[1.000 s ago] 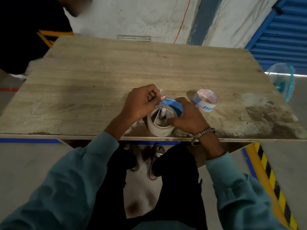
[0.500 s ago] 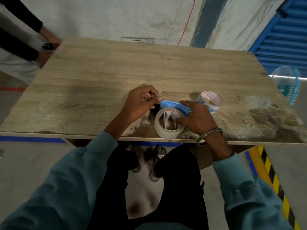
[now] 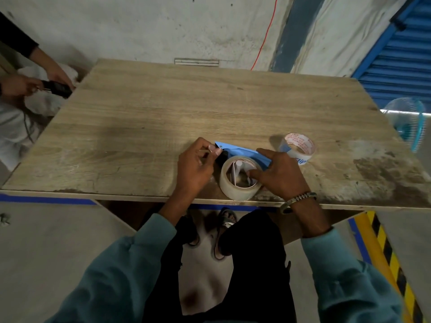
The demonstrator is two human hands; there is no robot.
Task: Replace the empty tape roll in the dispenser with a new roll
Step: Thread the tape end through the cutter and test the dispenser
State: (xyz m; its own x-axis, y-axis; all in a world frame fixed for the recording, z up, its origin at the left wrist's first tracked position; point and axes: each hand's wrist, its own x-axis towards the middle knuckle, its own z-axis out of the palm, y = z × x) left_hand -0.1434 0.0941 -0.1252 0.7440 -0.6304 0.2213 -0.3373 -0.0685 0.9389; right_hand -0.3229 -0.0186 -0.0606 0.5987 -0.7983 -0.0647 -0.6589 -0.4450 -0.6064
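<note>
New tape roll [image 3: 240, 177]: seated on blue dispenser [image 3: 242, 151], lower centre of frame, near surface [image 3: 163, 108] edge. Right hand [image 3: 278, 174] is clamped over roll and dispenser. Left hand [image 3: 198, 164], fingers pinched together at the dispenser's front end, upper left of roll. Empty roll [image 3: 298, 148] is set aside, right.
</note>
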